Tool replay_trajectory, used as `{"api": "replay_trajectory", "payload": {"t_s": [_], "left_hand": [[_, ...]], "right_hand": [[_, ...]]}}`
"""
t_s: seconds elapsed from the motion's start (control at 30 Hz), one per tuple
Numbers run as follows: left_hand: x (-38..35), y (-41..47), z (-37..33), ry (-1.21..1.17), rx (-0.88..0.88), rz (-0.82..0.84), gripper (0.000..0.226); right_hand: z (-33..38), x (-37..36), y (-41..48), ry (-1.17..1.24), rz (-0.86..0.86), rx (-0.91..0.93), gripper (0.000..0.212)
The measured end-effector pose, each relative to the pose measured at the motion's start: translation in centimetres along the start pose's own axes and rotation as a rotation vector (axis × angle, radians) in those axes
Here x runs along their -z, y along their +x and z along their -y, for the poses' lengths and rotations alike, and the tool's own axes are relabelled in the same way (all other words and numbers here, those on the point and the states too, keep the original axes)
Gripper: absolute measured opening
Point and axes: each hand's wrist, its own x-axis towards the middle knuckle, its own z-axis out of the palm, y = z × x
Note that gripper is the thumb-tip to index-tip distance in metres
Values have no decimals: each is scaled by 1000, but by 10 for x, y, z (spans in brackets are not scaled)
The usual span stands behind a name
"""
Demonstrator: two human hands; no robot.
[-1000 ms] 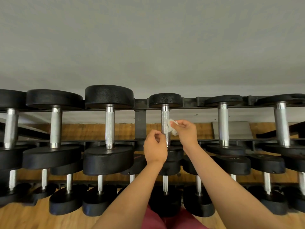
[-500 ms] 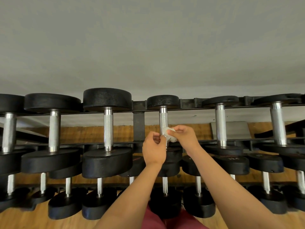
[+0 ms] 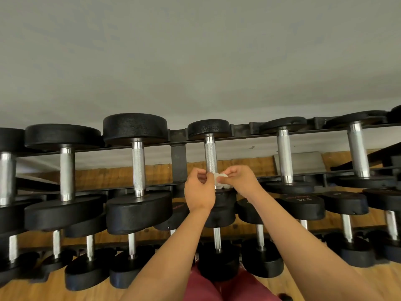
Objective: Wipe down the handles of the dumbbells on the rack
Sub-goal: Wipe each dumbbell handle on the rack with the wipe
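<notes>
- White crumpled wipe (image 3: 221, 181) is pinched between curled fingers of the left hand (image 3: 198, 192) and right hand (image 3: 240, 181), against the lower end of the knurled silver steel handle (image 3: 211, 156).
- Judged step: wiping this handle. Next, the wipe should slide up the gritty knurling toward its far collar.
- Beside that handle, matte black round dumbbells (image 3: 135, 129) rest on a black metal rack (image 3: 178, 164).

Six top-row handles (image 3: 138, 168), two hands (image 3: 200, 192) (image 3: 240, 181), one wipe (image 3: 219, 181)

Both the left hand (image 3: 200, 193) and right hand (image 3: 240, 180) pinch a white wipe (image 3: 219, 180) around a dumbbell handle (image 3: 211, 154).
</notes>
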Motion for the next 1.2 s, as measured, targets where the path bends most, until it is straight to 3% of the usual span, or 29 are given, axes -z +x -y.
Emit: {"api": "replay_trajectory", "payload": {"t_s": [0.1, 0.23, 0.37, 0.5, 0.93, 1.13, 1.2], "left_hand": [[0, 1, 1, 7, -1, -7, 3], [1, 1, 1, 4, -3, 18, 2], [6, -1, 9, -8, -35, 95, 7], [6, -7, 10, 38, -66, 51, 2], [5, -6, 14, 17, -87, 35, 9], [5, -5, 14, 18, -94, 29, 9], [5, -5, 14, 18, -102, 27, 9]], "right_hand": [[-2, -3, -7, -69, 52, -11, 22], [7, -1, -10, -163, 16, -37, 13], [10, -3, -15, -161, 55, -50, 24], [8, -3, -14, -159, 5, -46, 20], [30, -17, 2, 324, -260, -126, 16], [63, -12, 27, 488, -237, -190, 22], [71, -11, 33, 521, -221, -211, 15]]}}
